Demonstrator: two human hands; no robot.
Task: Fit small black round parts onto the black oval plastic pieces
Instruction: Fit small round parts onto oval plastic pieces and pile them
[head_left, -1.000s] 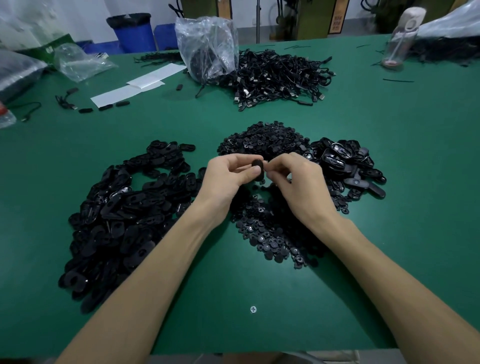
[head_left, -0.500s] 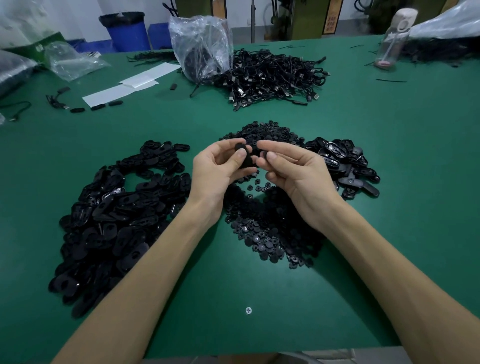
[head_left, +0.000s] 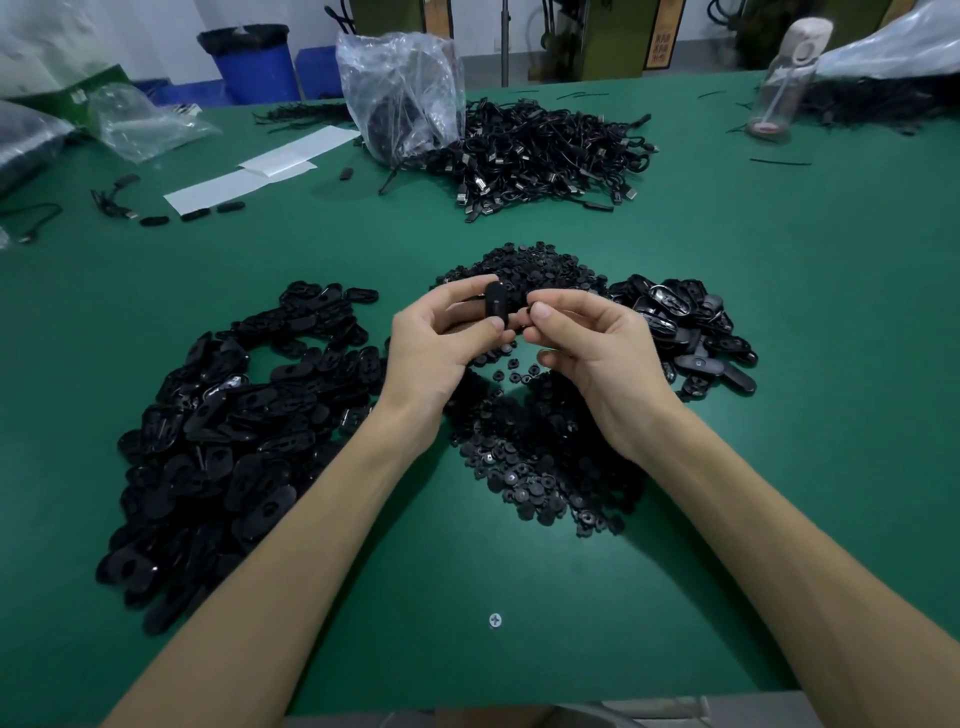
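Fitting is under way, I judge: the left hand (head_left: 441, 343) pinches an oval piece (head_left: 496, 304) on edge above the heap of round parts (head_left: 540, 467). At its 3 o'clock, the right hand (head_left: 587, 343) pinches what seems a round part, mostly hidden. Next comes aligning and pressing. The oval looks matte black and slim.

A black oval piece (head_left: 496, 306) is being held upright by the left hand (head_left: 441, 345). Just beside it, what looks like a small black round part (head_left: 524, 315) is being pinched by the right hand (head_left: 597, 353). Loose round parts (head_left: 540, 457) are being kept heaped beneath on the table (head_left: 805, 441), flanked by the left oval pile (head_left: 234, 426) and the right oval pile (head_left: 680, 322).
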